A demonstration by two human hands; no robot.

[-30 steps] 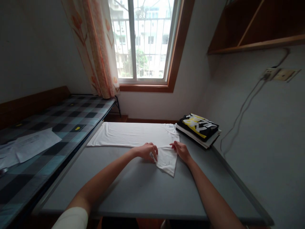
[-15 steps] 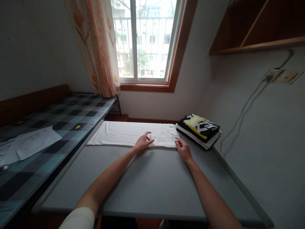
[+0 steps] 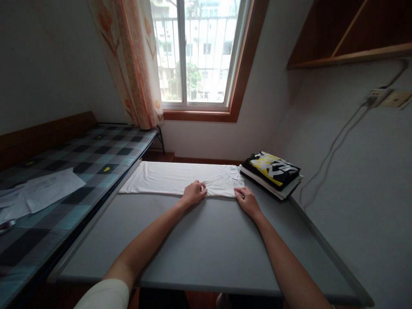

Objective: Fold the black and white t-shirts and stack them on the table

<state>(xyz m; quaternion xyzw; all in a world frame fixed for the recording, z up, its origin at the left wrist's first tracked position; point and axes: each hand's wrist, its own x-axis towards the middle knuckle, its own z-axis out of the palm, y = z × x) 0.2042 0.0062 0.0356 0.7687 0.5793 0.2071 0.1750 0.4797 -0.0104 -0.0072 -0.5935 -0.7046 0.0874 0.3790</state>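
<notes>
Counter (image 3: 193,244): its grey top spreads below both hands, from the person's side to beyond them.
Right hand (image 3: 247,201): its fingers are bent, and the tips touch the white shirt (image 3: 161,178) at the near corner; whether they pinch the cloth, I cannot tell.
Left hand (image 3: 193,192): it is at the near edge of the white shirt, fingers curled, thumb close to the index finger; if cloth is between them, I cannot tell.
White shirt: it lies flat as a long strip, ahead of both hands and stretching well to the left of the left hand; the collar (image 3: 231,170) is beyond the right hand.
Handling: the cloth is probably light, soft and limp, not fragile, easy to wrinkle; a good hold, I judge, is at the near edge, hands well apart.
Folded stack (image 3: 273,169): it lies ahead and to the right of the right hand, near the collar.
Window (image 3: 206,60): it is far ahead of both hands.
</notes>
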